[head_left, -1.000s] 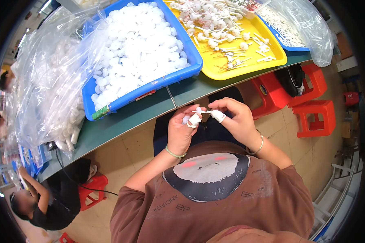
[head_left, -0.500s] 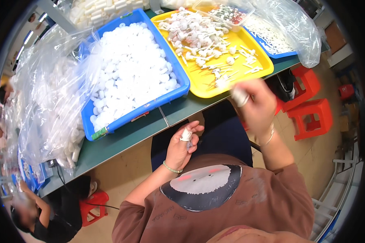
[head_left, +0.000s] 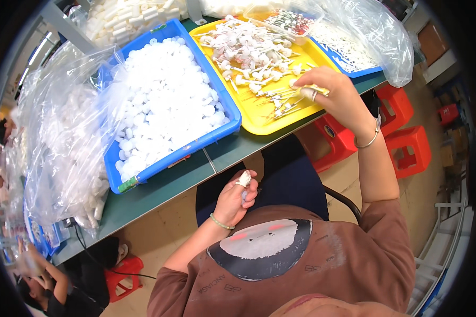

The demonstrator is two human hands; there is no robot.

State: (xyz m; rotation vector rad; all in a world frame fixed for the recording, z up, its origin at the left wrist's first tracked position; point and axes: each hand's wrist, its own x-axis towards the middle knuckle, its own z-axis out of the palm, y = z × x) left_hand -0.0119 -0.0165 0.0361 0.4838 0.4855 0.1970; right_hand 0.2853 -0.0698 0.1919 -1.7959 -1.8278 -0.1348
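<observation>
My left hand (head_left: 234,203) is in front of my lap, below the table edge, its fingers curled round a small whitish plastic piece (head_left: 244,197) that is mostly hidden. A white wrap covers one of its fingertips. Over the right part of the yellow tray (head_left: 259,126), my right hand (head_left: 338,94) reaches down with thumb and forefinger apart, also with a white wrap on the thumb. Beneath its fingers lie small white parts with thin stems. A larger heap of white-headed stemmed parts (head_left: 248,50) fills the tray's far side.
Left of the yellow tray, a blue tray (head_left: 182,145) holds many rounded white pieces (head_left: 166,105). Clear plastic bags (head_left: 69,142) bulge at the left. A clear box (head_left: 296,24) overhangs the yellow tray's far corner. Red stools (head_left: 407,150) stand at the right; another person sits lower left.
My right hand has moved forward from the near edge of the yellow tray to over its right part, and its fingers have opened. My left hand has sunk slightly, still curled.
</observation>
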